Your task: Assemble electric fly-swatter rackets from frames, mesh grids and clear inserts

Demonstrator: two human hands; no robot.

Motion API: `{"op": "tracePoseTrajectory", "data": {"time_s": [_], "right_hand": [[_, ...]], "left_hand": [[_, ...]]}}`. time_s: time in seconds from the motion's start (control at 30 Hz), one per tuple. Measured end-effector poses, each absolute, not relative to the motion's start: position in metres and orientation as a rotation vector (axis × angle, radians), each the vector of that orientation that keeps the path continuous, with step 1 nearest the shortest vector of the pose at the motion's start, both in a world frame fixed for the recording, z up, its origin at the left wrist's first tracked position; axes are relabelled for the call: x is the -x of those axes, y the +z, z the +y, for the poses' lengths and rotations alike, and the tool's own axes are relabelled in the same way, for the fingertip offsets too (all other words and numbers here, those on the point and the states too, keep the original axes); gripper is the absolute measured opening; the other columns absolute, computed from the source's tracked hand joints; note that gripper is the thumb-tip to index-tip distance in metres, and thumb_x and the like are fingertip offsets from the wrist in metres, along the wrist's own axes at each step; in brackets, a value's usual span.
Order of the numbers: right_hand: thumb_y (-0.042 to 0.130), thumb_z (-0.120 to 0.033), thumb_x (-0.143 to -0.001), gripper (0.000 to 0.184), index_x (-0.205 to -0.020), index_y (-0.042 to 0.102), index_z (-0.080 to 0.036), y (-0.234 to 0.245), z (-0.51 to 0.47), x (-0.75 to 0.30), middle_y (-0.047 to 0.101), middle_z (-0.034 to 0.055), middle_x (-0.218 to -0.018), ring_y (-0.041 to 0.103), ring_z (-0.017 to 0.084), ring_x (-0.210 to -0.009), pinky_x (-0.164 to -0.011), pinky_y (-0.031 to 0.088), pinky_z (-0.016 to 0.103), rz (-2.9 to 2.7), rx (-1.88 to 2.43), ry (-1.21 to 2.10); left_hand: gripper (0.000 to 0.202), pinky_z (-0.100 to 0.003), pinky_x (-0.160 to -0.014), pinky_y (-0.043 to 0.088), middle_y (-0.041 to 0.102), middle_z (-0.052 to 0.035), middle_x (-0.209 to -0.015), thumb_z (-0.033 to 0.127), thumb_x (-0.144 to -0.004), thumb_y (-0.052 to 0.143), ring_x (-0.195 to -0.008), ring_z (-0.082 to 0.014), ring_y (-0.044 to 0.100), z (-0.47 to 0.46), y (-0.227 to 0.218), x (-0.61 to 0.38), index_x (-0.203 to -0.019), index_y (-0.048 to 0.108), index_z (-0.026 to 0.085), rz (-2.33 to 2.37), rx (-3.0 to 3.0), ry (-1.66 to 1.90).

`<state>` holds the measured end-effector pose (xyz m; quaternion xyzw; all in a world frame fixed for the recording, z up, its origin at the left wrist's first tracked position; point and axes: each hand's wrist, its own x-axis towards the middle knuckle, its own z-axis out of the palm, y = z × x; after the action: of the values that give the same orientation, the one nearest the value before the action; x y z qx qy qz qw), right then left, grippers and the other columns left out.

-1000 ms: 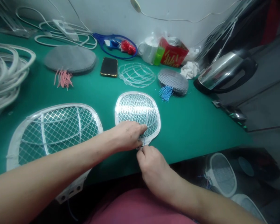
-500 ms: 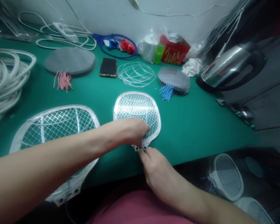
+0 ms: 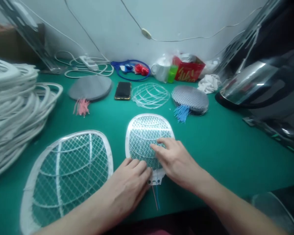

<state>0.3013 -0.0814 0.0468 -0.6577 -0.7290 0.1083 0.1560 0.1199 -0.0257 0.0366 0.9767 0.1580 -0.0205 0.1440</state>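
A small white racket-shaped frame with wire mesh (image 3: 147, 133) lies flat on the green table (image 3: 222, 147). My left hand (image 3: 129, 186) rests on its lower left edge, fingers curled down against the frame. My right hand (image 3: 177, 160) lies on the mesh, fingers stretched flat across its lower right part. A red and a blue wire (image 3: 156, 195) hang from the frame's neck toward the table edge.
A larger mesh frame (image 3: 68, 173) lies at the left. White frames (image 3: 12, 104) are stacked far left. Behind are grey mesh discs with pink wires (image 3: 89, 88) and blue wires (image 3: 189, 98), a clear grid (image 3: 150, 94), a phone (image 3: 123, 90), and a steel kettle (image 3: 257, 85).
The view has tilted up and nearer. My right hand left the frame's neck and now lies flat on the mesh. My left hand slid down to the lower left edge.
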Motion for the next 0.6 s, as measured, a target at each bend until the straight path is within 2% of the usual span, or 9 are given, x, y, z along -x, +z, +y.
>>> {"op": "tracePoseTrajectory", "data": {"time_s": [0.1, 0.27, 0.4, 0.53, 0.6], "right_hand": [[0.039, -0.015, -0.089, 0.038, -0.123, 0.051, -0.025, 0.038, -0.051, -0.291, 0.043, 0.0122, -0.132, 0.039, 0.027, -0.117, -0.088, 0.035, 0.044, -2.397, 1.698, 0.242], [0.038, -0.02, -0.09, 0.031, -0.116, 0.055, -0.024, 0.037, -0.031, -0.277, 0.046, 0.0124, -0.126, 0.042, 0.026, -0.111, -0.083, 0.035, 0.044, -2.578, 1.653, 0.337], [0.036, -0.024, -0.092, 0.028, -0.112, 0.056, -0.023, 0.044, -0.026, -0.273, 0.052, 0.0113, -0.114, 0.046, 0.024, -0.103, -0.079, 0.036, 0.04, -2.576, 1.701, 0.36], [0.038, -0.017, -0.089, 0.036, -0.123, 0.048, -0.02, 0.042, -0.011, -0.265, 0.056, 0.0106, -0.101, 0.048, 0.022, -0.089, -0.073, 0.037, 0.035, -2.549, 1.78, 0.277], [0.041, -0.014, -0.084, 0.038, -0.121, 0.05, -0.018, 0.038, -0.004, -0.262, 0.055, 0.0111, -0.1, 0.048, 0.022, -0.086, -0.07, 0.036, 0.033, -2.557, 1.82, 0.204]], "left_hand": [[0.022, -0.041, -0.083, 0.042, 0.06, -0.0061, -0.095, 0.023, -0.087, 0.038, -0.088, -0.0214, 0.054, -0.035, 0.041, -0.108, -0.097, 0.057, 0.02, 0.503, -2.742, -0.042], [0.027, -0.041, -0.101, 0.035, 0.058, -0.0068, -0.117, 0.023, -0.088, 0.039, -0.109, -0.0203, 0.052, -0.029, 0.039, -0.089, -0.11, 0.056, 0.021, 0.532, -2.711, 0.103], [0.033, -0.052, -0.102, 0.031, 0.057, -0.0102, -0.123, 0.033, -0.088, 0.042, -0.117, -0.0267, 0.048, -0.016, 0.033, -0.081, -0.114, 0.057, 0.019, 0.696, -2.806, 0.165], [0.033, -0.054, -0.102, 0.03, 0.057, -0.0083, -0.124, 0.034, -0.087, 0.043, -0.117, -0.0264, 0.049, -0.012, 0.032, -0.08, -0.114, 0.057, 0.02, 0.71, -2.771, 0.097], [0.034, -0.053, -0.103, 0.03, 0.055, -0.0076, -0.126, 0.034, -0.087, 0.044, -0.119, -0.0262, 0.047, -0.013, 0.033, -0.08, -0.117, 0.055, 0.021, 0.718, -2.743, 0.075]]}}
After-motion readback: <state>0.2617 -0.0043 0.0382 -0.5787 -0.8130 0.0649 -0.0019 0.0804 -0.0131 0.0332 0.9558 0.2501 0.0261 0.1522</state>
